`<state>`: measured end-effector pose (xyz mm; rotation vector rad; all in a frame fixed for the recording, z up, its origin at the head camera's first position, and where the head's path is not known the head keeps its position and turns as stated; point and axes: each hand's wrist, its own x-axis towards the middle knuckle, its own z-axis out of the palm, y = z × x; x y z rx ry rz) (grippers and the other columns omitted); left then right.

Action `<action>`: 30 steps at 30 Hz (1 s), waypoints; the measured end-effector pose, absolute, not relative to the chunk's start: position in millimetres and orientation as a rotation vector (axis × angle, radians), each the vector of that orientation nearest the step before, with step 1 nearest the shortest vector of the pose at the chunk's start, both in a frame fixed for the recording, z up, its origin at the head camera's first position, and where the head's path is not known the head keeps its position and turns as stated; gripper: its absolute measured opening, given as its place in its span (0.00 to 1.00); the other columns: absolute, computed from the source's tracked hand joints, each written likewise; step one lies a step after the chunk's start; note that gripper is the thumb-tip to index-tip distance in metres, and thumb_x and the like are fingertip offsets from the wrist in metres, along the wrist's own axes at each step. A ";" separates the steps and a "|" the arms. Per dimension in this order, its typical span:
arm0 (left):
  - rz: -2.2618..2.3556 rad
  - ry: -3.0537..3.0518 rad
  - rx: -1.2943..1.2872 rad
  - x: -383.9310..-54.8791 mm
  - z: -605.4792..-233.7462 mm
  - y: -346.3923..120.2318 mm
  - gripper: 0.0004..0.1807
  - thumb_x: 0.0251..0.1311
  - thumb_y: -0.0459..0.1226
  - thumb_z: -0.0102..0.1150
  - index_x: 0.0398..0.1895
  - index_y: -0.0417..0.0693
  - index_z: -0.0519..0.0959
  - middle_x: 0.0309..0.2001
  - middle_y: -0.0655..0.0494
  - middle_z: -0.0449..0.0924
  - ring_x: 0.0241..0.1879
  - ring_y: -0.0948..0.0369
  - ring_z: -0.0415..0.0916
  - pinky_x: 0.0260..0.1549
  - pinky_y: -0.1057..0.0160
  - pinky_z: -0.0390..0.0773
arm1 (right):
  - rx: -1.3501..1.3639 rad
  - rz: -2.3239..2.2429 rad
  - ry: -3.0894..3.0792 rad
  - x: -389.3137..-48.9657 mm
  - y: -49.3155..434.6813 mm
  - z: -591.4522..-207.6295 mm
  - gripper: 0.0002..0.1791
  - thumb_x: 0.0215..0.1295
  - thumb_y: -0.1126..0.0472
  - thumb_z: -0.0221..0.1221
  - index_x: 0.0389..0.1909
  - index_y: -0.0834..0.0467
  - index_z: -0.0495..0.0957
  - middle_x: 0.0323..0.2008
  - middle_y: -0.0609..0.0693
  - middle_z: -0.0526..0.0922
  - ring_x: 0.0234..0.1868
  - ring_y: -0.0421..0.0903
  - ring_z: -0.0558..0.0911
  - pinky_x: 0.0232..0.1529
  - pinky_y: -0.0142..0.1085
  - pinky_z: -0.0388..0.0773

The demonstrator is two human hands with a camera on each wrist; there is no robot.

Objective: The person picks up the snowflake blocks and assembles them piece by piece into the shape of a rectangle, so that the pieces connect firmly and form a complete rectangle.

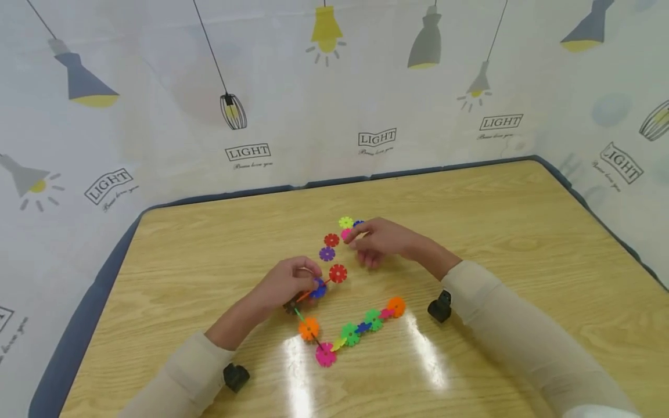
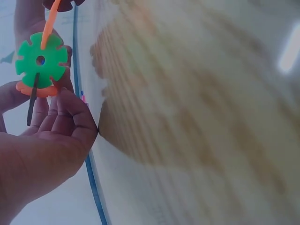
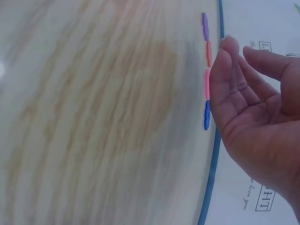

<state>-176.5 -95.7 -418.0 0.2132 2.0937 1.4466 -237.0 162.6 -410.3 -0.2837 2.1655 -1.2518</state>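
My left hand (image 1: pixel 287 283) pinches a chain of interlocked, notched plastic snowflake discs near a blue disc (image 1: pixel 317 288). A red disc (image 1: pixel 338 273) forms the chain's far end. From the hand the chain bends toward me through an orange disc (image 1: pixel 309 328) and a magenta disc (image 1: pixel 326 355), then runs right to another orange disc (image 1: pixel 396 307). A green disc (image 2: pixel 41 60) of the chain shows in front of the left fingers in the left wrist view. My right hand (image 1: pixel 384 239), fingers loosely bent and holding nothing, hovers at a loose pink disc (image 1: pixel 346 234).
Other loose discs lie flat beyond the left hand: purple (image 1: pixel 327 253), red (image 1: pixel 331 240), yellow-green (image 1: pixel 346 222) and a partly hidden blue one (image 1: pixel 358 223). The wooden table (image 1: pixel 522 232) meets a printed curtain (image 1: pixel 292 87) at its back edge.
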 end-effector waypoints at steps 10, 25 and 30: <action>1.480 2.010 0.335 -173.9 -416.5 -99.4 0.23 0.62 0.29 0.52 0.63 0.42 0.72 0.47 0.43 0.82 0.39 0.61 0.79 0.41 0.65 0.77 | -0.400 -1.146 2.165 -248.1 137.6 -420.0 0.20 0.70 0.58 0.56 0.61 0.51 0.76 0.24 0.56 0.83 0.19 0.47 0.81 0.27 0.41 0.83; 1.373 2.115 0.337 -176.4 -420.0 -94.4 0.18 0.64 0.48 0.60 0.49 0.46 0.82 0.40 0.53 0.85 0.41 0.60 0.76 0.48 0.61 0.76 | -0.408 -0.941 2.293 -247.5 119.2 -422.7 0.16 0.67 0.59 0.60 0.53 0.55 0.73 0.19 0.53 0.80 0.15 0.45 0.78 0.20 0.37 0.80; 1.389 2.109 0.312 -175.8 -420.5 -93.2 0.15 0.65 0.46 0.60 0.43 0.43 0.83 0.37 0.52 0.85 0.34 0.60 0.72 0.39 0.64 0.73 | -0.370 -0.907 2.293 -247.2 121.3 -421.9 0.15 0.66 0.58 0.62 0.47 0.59 0.71 0.21 0.53 0.81 0.16 0.44 0.79 0.21 0.35 0.79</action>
